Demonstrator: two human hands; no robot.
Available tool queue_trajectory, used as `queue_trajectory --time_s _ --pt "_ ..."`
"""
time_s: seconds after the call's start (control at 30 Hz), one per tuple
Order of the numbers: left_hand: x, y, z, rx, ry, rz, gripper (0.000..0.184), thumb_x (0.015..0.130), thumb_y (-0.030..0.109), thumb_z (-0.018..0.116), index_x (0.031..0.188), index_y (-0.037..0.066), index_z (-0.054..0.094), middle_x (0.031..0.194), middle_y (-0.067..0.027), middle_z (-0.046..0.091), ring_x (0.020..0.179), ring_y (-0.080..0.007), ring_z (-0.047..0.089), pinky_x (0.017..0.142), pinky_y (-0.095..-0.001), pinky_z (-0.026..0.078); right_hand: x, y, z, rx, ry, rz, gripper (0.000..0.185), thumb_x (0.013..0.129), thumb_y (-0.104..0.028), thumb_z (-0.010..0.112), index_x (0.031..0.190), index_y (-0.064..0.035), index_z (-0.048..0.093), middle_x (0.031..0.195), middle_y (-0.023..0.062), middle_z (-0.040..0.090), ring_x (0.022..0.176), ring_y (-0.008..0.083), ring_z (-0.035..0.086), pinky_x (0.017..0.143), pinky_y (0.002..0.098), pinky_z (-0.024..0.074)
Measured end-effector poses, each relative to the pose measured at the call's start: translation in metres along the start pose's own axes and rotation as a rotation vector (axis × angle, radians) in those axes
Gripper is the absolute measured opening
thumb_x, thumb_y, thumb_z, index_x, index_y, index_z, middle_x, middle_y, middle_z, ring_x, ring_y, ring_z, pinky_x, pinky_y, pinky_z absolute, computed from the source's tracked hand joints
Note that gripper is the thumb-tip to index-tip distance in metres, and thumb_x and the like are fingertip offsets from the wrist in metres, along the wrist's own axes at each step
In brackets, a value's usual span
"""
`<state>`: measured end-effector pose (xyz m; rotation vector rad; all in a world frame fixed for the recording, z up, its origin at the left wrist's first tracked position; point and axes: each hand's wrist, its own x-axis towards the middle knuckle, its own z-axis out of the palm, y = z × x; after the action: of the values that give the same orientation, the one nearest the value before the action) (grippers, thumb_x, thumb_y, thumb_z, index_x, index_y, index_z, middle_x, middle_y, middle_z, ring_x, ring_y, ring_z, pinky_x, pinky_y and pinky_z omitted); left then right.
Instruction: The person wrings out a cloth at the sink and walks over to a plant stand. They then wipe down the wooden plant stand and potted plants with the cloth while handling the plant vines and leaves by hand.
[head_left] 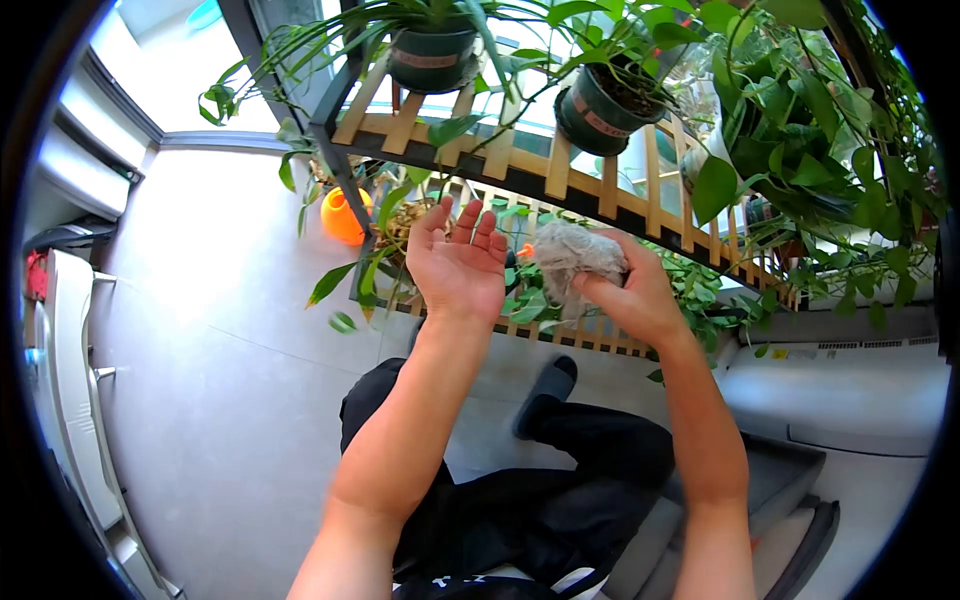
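My right hand (637, 290) grips a crumpled grey cloth (570, 255), which bunches out to the left of my fingers. To its left, my left hand (458, 262) is raised palm up, fingers stretched out and nothing in it. Both hands are in front of the slatted plant stand (500, 150), below its upper shelf. A green pot (603, 112) with a leafy plant sits on that shelf above the cloth. Another green pot (432, 60) stands further left, above my left hand. Leaves of lower plants show behind and between my hands.
An orange container (345, 217) is near the stand's left end. Dense trailing vines (800, 150) hang at the right. A white appliance (840, 390) lies low at the right, beside a grey cushioned seat (770, 480). My slippered foot (550, 385) rests on the floor under the stand.
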<state>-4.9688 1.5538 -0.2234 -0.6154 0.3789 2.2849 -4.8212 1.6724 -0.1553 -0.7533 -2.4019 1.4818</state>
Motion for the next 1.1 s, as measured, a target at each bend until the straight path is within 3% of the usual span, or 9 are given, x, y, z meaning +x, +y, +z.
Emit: queue_trajectory --time_s 0.17,0.2,0.33,0.43,0.57,0.63,0.73,0.83,1.1 --pt "-0.003 0.028 -0.009 -0.02 -0.134 0.095 0.029 0.094 0.032 0.058 0.114 0.011 0.058 0.094 -0.004 0.062 0.079 -0.0149 0.059 0.066 -0.0287 0.048 0.008 -0.007 0.009 0.285 0.066 0.059 0.039 0.082 -0.009 0.069 0.118 0.0 0.058 0.102 0.0051 0.066 0.09 0.0118 0.061 0.081 0.0279 0.0499" --pt "-0.008 0.033 -0.004 -0.039 -0.144 0.11 0.024 0.097 0.027 0.055 0.111 0.008 0.061 0.091 -0.0048 0.065 0.079 -0.0134 0.061 0.065 -0.0261 0.049 0.01 -0.011 0.012 0.317 0.089 0.033 0.04 0.083 -0.011 0.068 0.12 0.0003 0.056 0.105 0.0054 0.064 0.093 0.012 0.06 0.082 0.0282 0.0494" --pt "-0.02 0.042 0.007 0.148 -0.275 0.338 0.024 0.098 0.023 0.054 0.112 0.005 0.062 0.101 -0.0089 0.07 0.085 -0.0181 0.068 0.064 -0.0254 0.054 0.018 -0.037 0.023 0.335 0.065 0.033 0.042 0.082 -0.014 0.069 0.119 0.0002 0.055 0.105 0.0062 0.062 0.093 0.0123 0.059 0.082 0.0286 0.0489" --pt "-0.036 0.047 0.025 0.225 -0.372 0.44 0.026 0.098 0.019 0.055 0.116 0.001 0.06 0.108 -0.0128 0.068 0.091 -0.0194 0.069 0.065 -0.0261 0.058 0.029 -0.051 0.026 0.116 0.041 0.044 0.037 0.081 -0.016 0.068 0.113 0.0001 0.056 0.099 0.0063 0.063 0.087 0.0125 0.058 0.079 0.0288 0.0492" --pt "-0.052 0.058 0.046 0.24 -0.476 0.46 0.028 0.099 0.018 0.055 0.12 0.0 0.06 0.113 -0.0145 0.067 0.096 -0.0217 0.069 0.067 -0.0263 0.059 0.072 -0.07 0.028 0.043 0.245 -0.183 0.033 0.078 -0.018 0.068 0.103 0.0007 0.059 0.089 0.0069 0.065 0.078 0.014 0.06 0.072 0.0292 0.0499" --pt "-0.059 0.058 0.056 0.333 -0.48 0.519 0.031 0.1 0.019 0.054 0.124 0.001 0.058 0.113 -0.0148 0.067 0.096 -0.0225 0.069 0.068 -0.0266 0.059 0.096 -0.076 0.04 -0.022 0.368 -0.245 0.035 0.08 -0.021 0.068 0.106 0.0003 0.059 0.095 0.0131 0.066 0.085 0.0229 0.063 0.078 0.0341 0.0503" --pt "-0.058 0.055 0.057 0.381 -0.485 0.539 0.032 0.101 0.02 0.053 0.126 0.001 0.058 0.116 -0.0146 0.066 0.099 -0.0229 0.068 0.068 -0.0272 0.059 0.137 -0.032 0.073 -0.515 0.426 -0.491 0.042 0.084 -0.025 0.066 0.117 -0.0011 0.056 0.108 0.022 0.06 0.105 0.0403 0.056 0.092 0.047 0.0447" --pt "-0.05 0.055 0.054 0.435 -0.495 0.581 0.034 0.101 0.02 0.053 0.128 0.0 0.056 0.121 -0.0151 0.064 0.102 -0.0232 0.067 0.07 -0.0284 0.06 0.129 -0.026 0.092 -0.664 0.486 -0.649 0.041 0.084 -0.022 0.065 0.118 -0.0018 0.056 0.109 0.0214 0.06 0.103 0.0417 0.057 0.09 0.0467 0.0465" --pt "-0.043 0.056 0.053 0.438 -0.528 0.53 0.034 0.101 0.019 0.052 0.129 -0.001 0.055 0.123 -0.0172 0.062 0.103 -0.0234 0.067 0.074 -0.0295 0.06 0.129 -0.033 0.085 -0.701 0.388 -0.643 0.028 0.076 -0.009 0.064 0.104 -0.0058 0.064 0.1 0.0132 0.065 0.095 0.0369 0.059 0.081 0.0461 0.0496"
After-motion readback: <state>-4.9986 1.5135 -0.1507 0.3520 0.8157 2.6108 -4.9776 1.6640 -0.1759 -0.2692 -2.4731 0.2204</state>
